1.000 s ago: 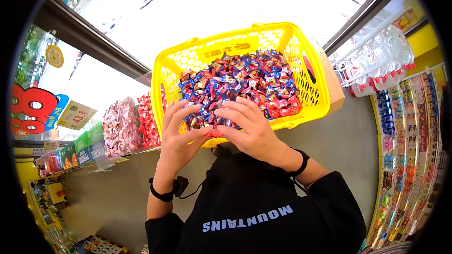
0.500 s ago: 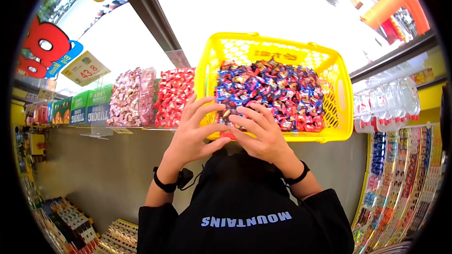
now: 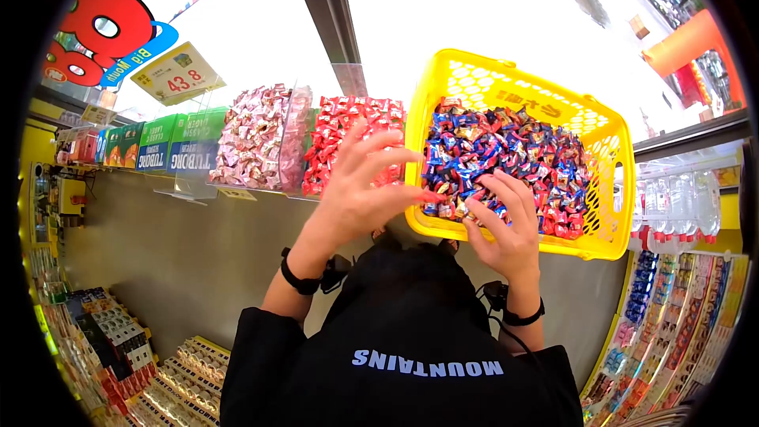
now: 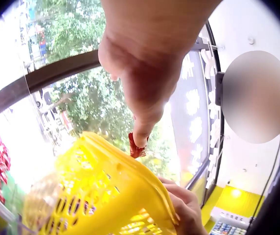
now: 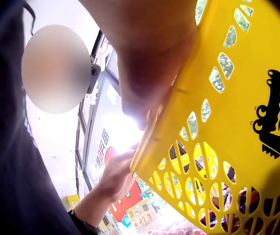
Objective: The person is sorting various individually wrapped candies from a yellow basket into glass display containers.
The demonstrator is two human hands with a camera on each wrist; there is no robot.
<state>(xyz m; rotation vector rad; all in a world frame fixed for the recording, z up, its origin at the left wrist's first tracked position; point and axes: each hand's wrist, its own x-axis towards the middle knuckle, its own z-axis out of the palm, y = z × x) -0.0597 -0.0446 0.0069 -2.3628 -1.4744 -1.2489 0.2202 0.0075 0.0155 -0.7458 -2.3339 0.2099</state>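
My left hand (image 3: 360, 186) is over the yellow basket's near left corner, pinching a red-wrapped candy (image 3: 432, 196) between thumb and index finger; its other fingers spread apart. In the left wrist view the red candy (image 4: 137, 146) sticks out at the fingertip, just above the rim of the basket (image 4: 130, 181). My right hand (image 3: 510, 229) reaches over the basket's near rim (image 3: 443, 229), fingers loosely bent above the heap of wrapped candies (image 3: 506, 158), mostly blue and red. In the right wrist view this hand (image 5: 149, 73) is dark against the basket's side.
Left of the basket, red candies (image 3: 332, 150) and pink candies (image 3: 251, 134) fill clear bins, followed by green Tuborg boxes (image 3: 198, 138). A price card (image 3: 178, 73) hangs above. Bottles (image 3: 672, 202) and a packed shelf (image 3: 672, 324) stand on the right, with a window behind.
The view has swung, so the basket appears farther right. Both hands were together at the near rim around the red candy; they have parted, leaving it in the left hand.
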